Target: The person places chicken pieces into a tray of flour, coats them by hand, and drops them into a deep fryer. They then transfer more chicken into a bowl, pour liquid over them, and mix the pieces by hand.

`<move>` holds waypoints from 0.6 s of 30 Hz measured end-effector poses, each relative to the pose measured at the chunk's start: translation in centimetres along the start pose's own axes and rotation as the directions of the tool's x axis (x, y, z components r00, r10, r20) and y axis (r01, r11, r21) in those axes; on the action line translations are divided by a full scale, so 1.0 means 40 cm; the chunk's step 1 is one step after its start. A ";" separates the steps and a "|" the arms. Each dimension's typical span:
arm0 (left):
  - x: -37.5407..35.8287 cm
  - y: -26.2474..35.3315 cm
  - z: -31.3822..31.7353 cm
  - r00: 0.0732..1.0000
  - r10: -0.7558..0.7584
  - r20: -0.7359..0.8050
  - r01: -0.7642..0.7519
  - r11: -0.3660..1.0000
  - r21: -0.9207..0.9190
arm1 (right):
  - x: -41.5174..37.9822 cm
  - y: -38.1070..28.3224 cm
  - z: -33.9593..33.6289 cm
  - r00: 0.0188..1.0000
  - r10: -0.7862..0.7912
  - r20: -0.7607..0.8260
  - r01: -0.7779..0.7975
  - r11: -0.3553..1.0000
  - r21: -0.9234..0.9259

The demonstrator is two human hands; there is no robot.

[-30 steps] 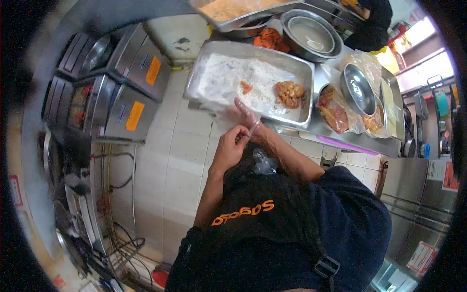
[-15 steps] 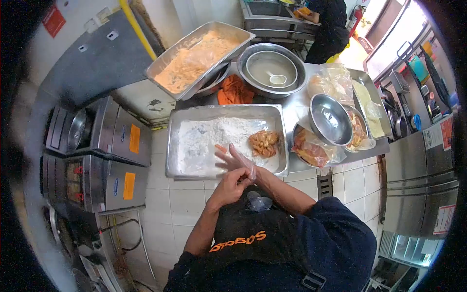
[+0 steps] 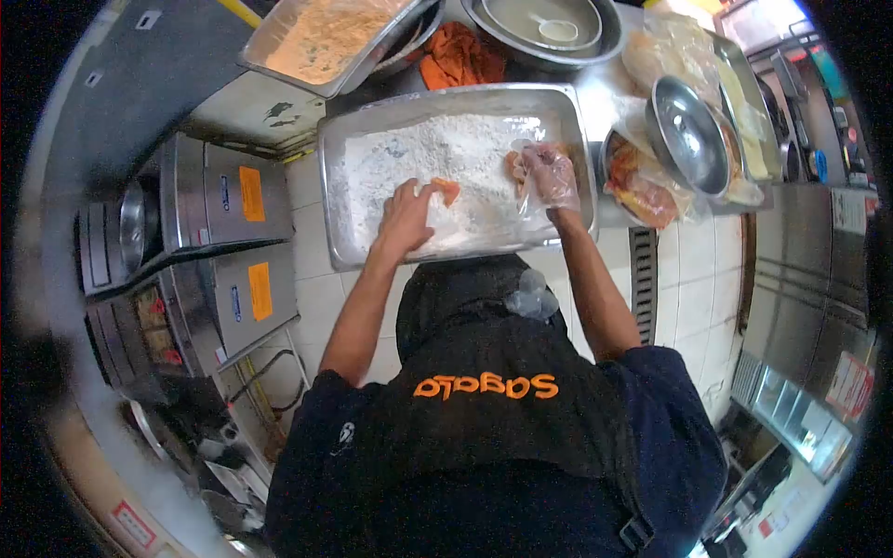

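Observation:
A steel tray [image 3: 584, 200] of white flour [image 3: 395, 167] lies in front of me. My left hand [image 3: 405, 221], bare, reaches over the flour with its fingers apart. Its fingertips are close beside a small orange piece of meat [image 3: 446, 192]. On the tray's right side, my right hand [image 3: 551, 179] wears a clear plastic glove. Its fingers curl down into a clump of raw marinated chicken [image 3: 513, 166], and the hand covers much of that clump.
Behind the tray stand a pan of orange breading [image 3: 321, 42], an orange cloth [image 3: 460, 56] and a bowl of cloudy liquid [image 3: 549, 28]. To the right are a steel bowl [image 3: 688, 135] and bagged raw meat [image 3: 642, 186]. Steel appliances [image 3: 223, 200] stand at left.
My hands were together, the left pinching the glove at the right wrist. They have parted: the left moved to the orange piece, the right onto the chicken. The view has tilted downward.

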State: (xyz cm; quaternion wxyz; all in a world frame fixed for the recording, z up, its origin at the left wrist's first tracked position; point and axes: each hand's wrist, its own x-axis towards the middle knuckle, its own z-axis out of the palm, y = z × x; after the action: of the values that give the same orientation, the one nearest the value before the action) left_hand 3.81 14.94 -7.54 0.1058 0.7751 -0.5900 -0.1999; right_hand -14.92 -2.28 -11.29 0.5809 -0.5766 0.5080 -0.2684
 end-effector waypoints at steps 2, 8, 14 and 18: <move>0.010 -0.101 0.041 0.984 -0.009 0.178 -0.006 0.997 0.083 | -0.046 0.003 0.016 0.997 0.074 0.039 -0.072 0.996 -0.055; 0.051 -0.197 -0.015 0.996 -0.092 -0.004 0.088 0.969 -0.229 | -0.143 -0.016 0.119 0.953 0.222 0.208 -0.102 0.878 -0.468; 0.042 -0.127 -0.103 0.967 -0.164 -0.193 0.068 0.902 -0.426 | -0.200 -0.111 0.267 0.954 0.069 0.293 -0.019 0.985 -0.171; 0.044 -0.117 -0.094 0.975 -0.194 -0.111 0.096 0.811 -0.577 | -0.174 -0.106 0.318 0.977 -0.149 0.152 0.193 0.925 -0.328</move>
State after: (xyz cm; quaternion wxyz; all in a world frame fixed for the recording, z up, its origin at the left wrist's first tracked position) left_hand 9.92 14.31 -6.35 0.3644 0.7649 -0.4319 -0.3092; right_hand -4.67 8.22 -7.66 0.4771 -0.7262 0.4573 -0.1895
